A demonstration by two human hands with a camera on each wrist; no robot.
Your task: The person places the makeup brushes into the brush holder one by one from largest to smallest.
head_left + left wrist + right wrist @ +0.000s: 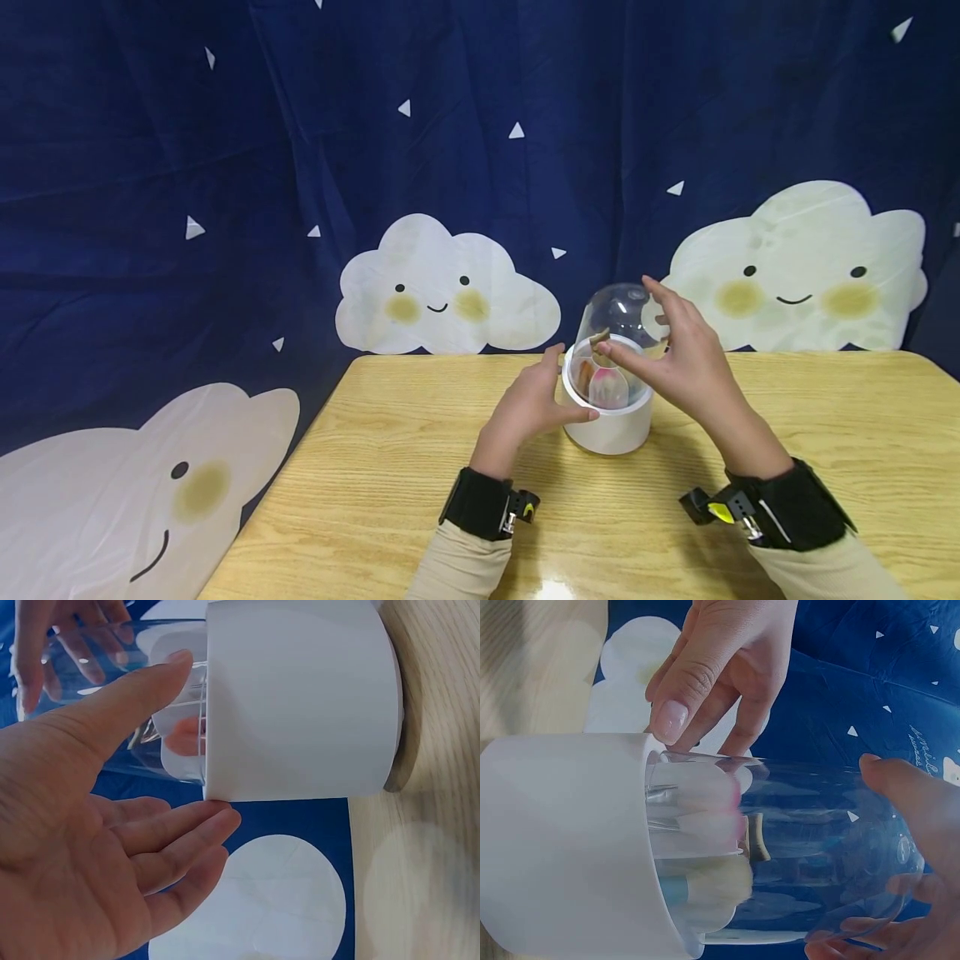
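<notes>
A round white makeup brush holder (pixel 609 433) stands upright on the table, with a clear domed lid (pixel 611 312) over its top. Through the plastic show makeup brushes (pixel 724 879), some with pink-tipped pale bristles and one cream. My right hand (pixel 693 362) grips the lid near its top, thumb on the near side and fingers on the far side. At the holder's left, my left hand (pixel 528 396) spreads loosely about the rim. Its thumb tip lies right at the rim in the right wrist view, and its fingertips (pixel 225 817) meet the rim's edge in the left wrist view.
The light wood table (pixel 420 483) ends at the back against a dark blue curtain (pixel 465 100) with white triangles and smiling clouds. The holder stands toward the table's back edge. Black straps (pixel 480 504) with small cameras sit on both wrists.
</notes>
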